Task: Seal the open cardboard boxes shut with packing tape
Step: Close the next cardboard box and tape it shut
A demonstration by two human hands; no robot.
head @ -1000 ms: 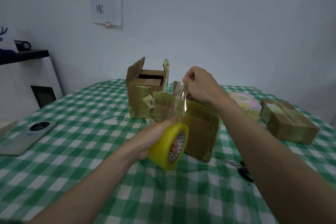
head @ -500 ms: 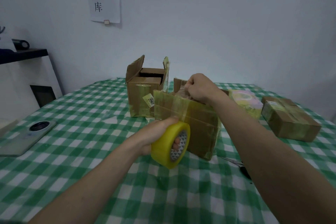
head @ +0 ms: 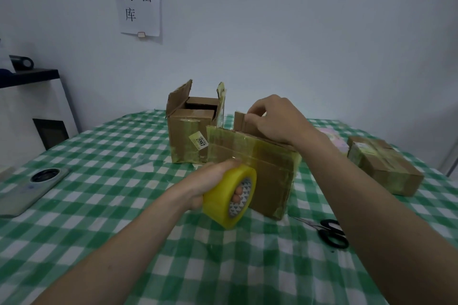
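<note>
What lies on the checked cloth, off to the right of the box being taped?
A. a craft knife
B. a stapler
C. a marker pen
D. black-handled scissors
D: black-handled scissors lie flat on the green checked tablecloth, to the right of the box that the left hand, holding the yellow tape roll, is working on.

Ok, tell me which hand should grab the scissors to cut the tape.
Right. The scissors lie on the tablecloth beside the right forearm, and the right hand only pinches the box flap. The left hand grips the tape roll, keeping the strip taut.
</note>
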